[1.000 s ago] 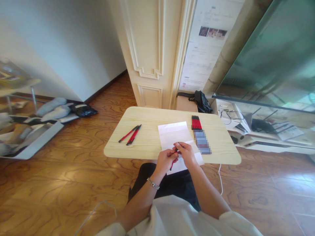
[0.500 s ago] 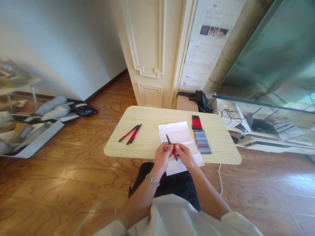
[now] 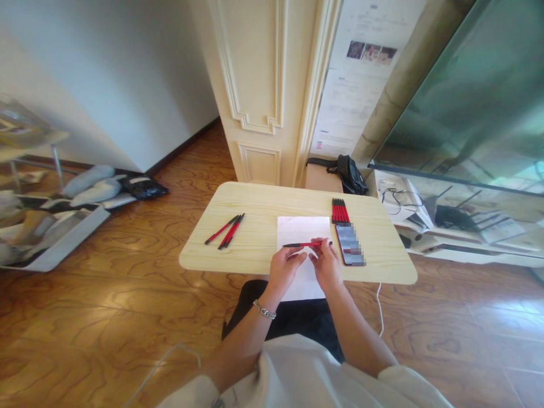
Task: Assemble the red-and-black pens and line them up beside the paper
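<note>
A red pen with black ends [image 3: 305, 245] lies level across both hands, above a white sheet of paper [image 3: 301, 226]. My right hand [image 3: 328, 267] pinches the pen near its right end. At the left end, the fingers of my left hand [image 3: 284, 271] curl against the pen, with the thumb lower and apart from it. The sheet reaches over the table's near edge. Three more red and black pens [image 3: 229, 231] lie to the left. On the right, several such pens [image 3: 340, 211] sit side by side above a phone [image 3: 348, 243].
The light wooden table [image 3: 255, 198] has rounded corners. A white cable [image 3: 381, 311] hangs below its right side. Behind it are a cream panelled door [image 3: 259, 164] and a black bag [image 3: 351, 175]. A low white box of items [image 3: 55, 249] stands on the floor at left.
The pen has turned from steeply slanted to level, and my right hand has shifted slightly right along it. The sheet has straightened and its top edge sits further right.
</note>
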Motion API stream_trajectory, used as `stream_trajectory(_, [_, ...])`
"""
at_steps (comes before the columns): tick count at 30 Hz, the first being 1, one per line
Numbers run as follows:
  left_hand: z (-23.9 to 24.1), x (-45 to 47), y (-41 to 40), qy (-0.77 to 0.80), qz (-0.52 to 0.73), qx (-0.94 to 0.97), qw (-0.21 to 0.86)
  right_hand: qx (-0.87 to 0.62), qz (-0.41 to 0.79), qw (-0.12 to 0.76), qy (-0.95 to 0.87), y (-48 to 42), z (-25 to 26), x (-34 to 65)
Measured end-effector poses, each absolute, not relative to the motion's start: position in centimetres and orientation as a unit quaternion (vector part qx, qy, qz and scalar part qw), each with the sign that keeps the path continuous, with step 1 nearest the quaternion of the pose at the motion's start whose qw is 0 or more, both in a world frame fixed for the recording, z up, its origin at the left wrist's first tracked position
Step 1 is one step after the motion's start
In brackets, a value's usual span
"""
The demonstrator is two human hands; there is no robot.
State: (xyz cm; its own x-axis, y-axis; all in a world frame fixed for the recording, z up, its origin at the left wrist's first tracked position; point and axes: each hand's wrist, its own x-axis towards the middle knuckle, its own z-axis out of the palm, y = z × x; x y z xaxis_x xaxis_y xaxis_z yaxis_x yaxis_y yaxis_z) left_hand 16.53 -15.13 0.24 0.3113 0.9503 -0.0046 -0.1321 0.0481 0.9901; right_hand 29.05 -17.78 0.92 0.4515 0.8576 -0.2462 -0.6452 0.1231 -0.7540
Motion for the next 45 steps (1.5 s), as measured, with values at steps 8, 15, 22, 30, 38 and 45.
stream_trajectory(8, [-2.9, 14.0, -13.6, 0.436, 0.367, 0.776, 0.272, -0.301, 0.56, 0.765, -0.101, -16.2, 2.5, 33.4])
stream_trajectory(15, [-3.8, 13.9, -14.1, 0.412, 0.336, 0.816, 0.226, -0.299, 0.595, 0.743, -0.064, -16.1, 1.5, 34.4])
stream_trajectory(22, [-3.5, 13.6, -13.9, 0.411, 0.336, 0.817, 0.225, -0.284, 0.602, 0.741, -0.087, -15.9, 2.0, 35.1])
stream_trajectory(30, [-2.4, 14.5, -10.2, 0.42, 0.311, 0.835, 0.17, -0.297, 0.588, 0.745, -0.103, -14.4, 3.3, 35.1])
stream_trajectory(38, [-3.1, 15.2, -9.2, 0.453, 0.243, 0.849, 0.126, -0.513, 0.474, 0.694, -0.173, -10.3, 2.5, 33.7])
stream_trajectory(45, [-2.6, 15.3, -9.0, 0.47, 0.209, 0.851, 0.107, -0.519, 0.516, 0.657, -0.182, -8.0, 0.7, 32.3])
